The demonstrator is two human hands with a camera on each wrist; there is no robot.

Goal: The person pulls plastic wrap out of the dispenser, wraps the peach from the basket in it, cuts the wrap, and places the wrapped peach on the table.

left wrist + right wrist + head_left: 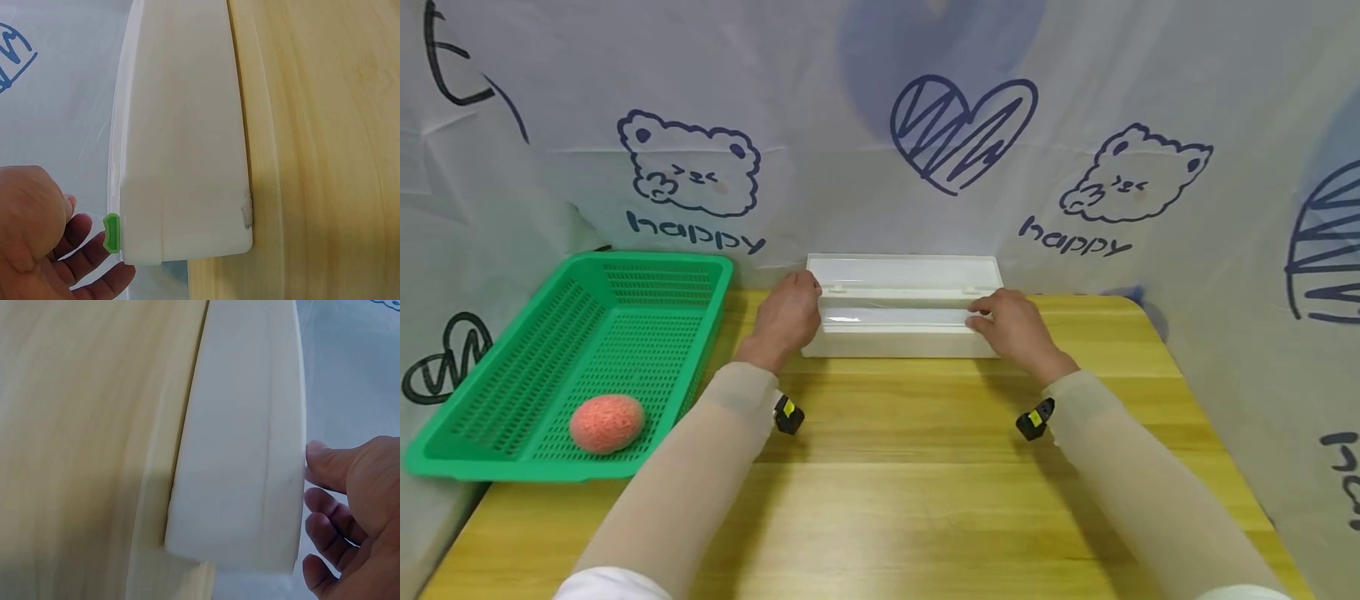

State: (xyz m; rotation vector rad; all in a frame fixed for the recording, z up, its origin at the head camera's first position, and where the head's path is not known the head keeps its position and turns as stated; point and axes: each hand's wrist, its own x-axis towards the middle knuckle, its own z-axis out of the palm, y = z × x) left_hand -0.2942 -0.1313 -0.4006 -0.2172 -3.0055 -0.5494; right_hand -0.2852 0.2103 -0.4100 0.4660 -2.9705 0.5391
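A long white box [902, 345] with a raised lid [904, 271] stands at the table's far side, its long front facing me. Shiny clear film [857, 317] shows along its opening. My left hand [788, 317] grips the box's left end with bent fingers; in the left wrist view its fingertips lie around a small green tab [112, 233] at the box's edge. My right hand [1018, 329] holds the right end of the opening between thumb and forefinger. In the right wrist view the thumb [328, 465] is at the rim and the other fingers curl behind; the forefinger is mostly hidden.
A green perforated basket [718, 287] stands to the left, with a pink egg-shaped, rough-surfaced thing [607, 423] in it. Close behind the box hangs a white sheet [835, 192] with drawings. The wooden table [917, 500] spreads in front of the box.
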